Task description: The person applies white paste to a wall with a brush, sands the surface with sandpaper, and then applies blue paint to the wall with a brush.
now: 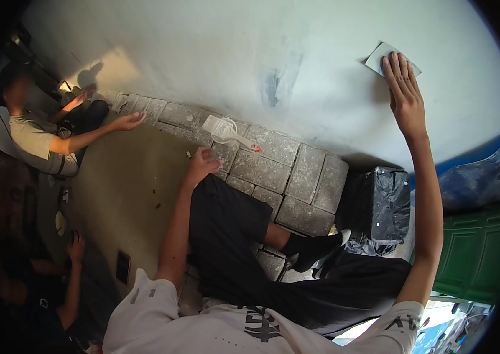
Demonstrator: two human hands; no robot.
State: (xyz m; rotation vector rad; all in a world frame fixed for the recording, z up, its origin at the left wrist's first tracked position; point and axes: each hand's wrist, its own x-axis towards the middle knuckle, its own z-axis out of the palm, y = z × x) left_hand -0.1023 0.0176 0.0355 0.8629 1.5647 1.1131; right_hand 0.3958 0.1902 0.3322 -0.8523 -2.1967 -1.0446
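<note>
My right hand [406,97] is stretched up to the pale wall [332,35], its fingers flat on a small greyish-white rectangular sheet that looks like sandpaper [375,61]. The fingers press the sheet against the wall, and its underside is hidden. My left hand [203,166] is just above my raised knee, holding nothing that I can see, with its fingers loosely bent and apart. Beyond that hand, a white plastic container with a handle [223,130] lies on the paving blocks by the foot of the wall. A dark grey smudge [272,85] marks the wall left of the sheet.
A box wrapped in black plastic [390,203] stands by the wall beneath my right arm, near a green panelled object [477,253]. On the left, a person [40,135] sits by the wall; another person's hand [75,248] shows below. A phone [123,267] lies on the tan ground.
</note>
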